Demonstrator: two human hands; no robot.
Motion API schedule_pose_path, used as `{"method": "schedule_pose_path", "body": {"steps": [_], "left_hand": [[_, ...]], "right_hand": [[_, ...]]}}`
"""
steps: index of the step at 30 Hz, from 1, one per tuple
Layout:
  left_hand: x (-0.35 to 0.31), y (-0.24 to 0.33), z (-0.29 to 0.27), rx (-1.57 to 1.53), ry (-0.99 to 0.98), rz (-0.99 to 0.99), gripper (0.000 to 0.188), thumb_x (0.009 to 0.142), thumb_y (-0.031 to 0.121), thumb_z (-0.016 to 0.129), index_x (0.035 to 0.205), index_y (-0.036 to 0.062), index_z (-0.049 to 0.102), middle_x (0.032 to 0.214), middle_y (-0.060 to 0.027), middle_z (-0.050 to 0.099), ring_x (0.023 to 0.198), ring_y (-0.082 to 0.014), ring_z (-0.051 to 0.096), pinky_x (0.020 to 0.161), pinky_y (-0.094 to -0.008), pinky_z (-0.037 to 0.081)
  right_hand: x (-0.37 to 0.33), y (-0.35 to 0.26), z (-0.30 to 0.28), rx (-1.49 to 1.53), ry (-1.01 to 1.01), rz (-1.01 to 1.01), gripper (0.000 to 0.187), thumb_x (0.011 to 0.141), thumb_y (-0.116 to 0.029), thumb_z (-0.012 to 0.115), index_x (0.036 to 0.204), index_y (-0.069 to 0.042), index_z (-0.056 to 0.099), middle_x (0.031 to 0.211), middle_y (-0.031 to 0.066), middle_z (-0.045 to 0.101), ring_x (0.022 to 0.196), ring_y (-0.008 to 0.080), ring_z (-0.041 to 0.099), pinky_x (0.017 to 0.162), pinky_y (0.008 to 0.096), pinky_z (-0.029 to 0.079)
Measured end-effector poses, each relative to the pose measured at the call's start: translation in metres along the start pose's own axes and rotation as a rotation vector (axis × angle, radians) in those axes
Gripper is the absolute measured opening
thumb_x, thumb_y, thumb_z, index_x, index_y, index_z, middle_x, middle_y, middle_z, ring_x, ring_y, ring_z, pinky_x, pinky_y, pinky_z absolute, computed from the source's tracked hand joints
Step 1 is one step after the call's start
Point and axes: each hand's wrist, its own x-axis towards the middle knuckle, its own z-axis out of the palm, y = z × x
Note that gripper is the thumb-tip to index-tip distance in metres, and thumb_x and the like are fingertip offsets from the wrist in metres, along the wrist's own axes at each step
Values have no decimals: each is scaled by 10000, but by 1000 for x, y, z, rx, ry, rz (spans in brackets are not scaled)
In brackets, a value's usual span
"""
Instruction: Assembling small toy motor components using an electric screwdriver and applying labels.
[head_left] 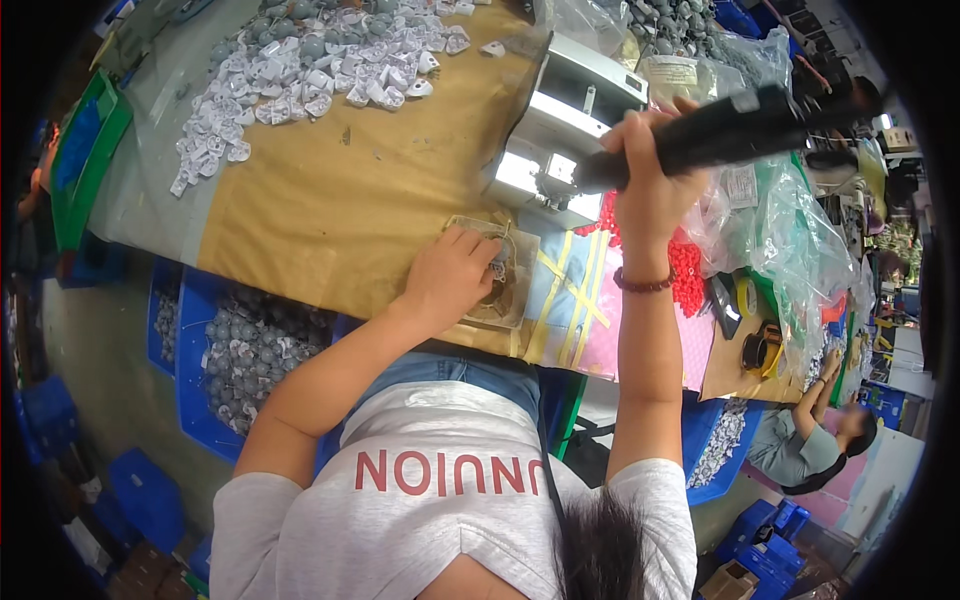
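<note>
Heap of white parts (330, 75) is spread on the worktop (370, 200); pieces could be scattered if brushed. Left hand (452, 268) is curled half-closed over clear tray (528, 288), at a small grey-and-white part (498, 266); whether it is gripped cannot be made out, and it might be dropped if pinched lightly. White metal fixture (570, 118) could be knocked by black handle (740, 130), which is wrapped by right hand (658, 175); red pieces (688, 275) might be spilled by a low forearm.

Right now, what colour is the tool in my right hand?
Black; the tool, a bit blurred, shows best in the head view.
</note>
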Motion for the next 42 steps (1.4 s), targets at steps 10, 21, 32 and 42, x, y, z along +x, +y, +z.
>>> {"method": "schedule_pose_path", "body": {"steps": [10, 21, 32, 42], "left_hand": [[-2, -3, 0, -28, -2, -13, 360, 743, 110, 731, 1092, 50, 666, 976, -107, 630, 945, -324, 596, 796, -414, 532], [-1, -6, 1, -12, -2, 0, 346, 762, 132, 721, 1092, 62, 645, 969, -92, 620, 957, -305, 587, 797, -413, 524], [0, -8, 1, -49, 27, 3, 326, 710, 118, 735, 1013, 84, 620, 926, -81, 592, 951, -300, 582, 766, -420, 520], [2, -7, -2, -117, -29, -52, 325, 710, 114, 737, 1010, 111, 613, 965, -80, 589, 990, -304, 572, 794, -426, 514]], "right_hand": [[-25, 9, 19, -71, -115, 354, 604, 842, -3, 697, 1356, 94, 394, 731, 74, 638, 635, 163, 632, 631, 300, 509], [-86, 9, 21, -55, -184, 275, 673, 868, 109, 623, 1469, 34, 329, 808, 62, 638, 698, 157, 639, 658, 295, 529], [-97, 5, 21, -120, -288, 185, 525, 846, 97, 639, 1310, 31, 403, 842, 78, 630, 729, 160, 642, 683, 282, 530], [-120, 23, 16, -20, -244, 121, 300, 847, 80, 644, 1109, 35, 503, 837, 88, 628, 738, 152, 622, 673, 267, 509]]}}
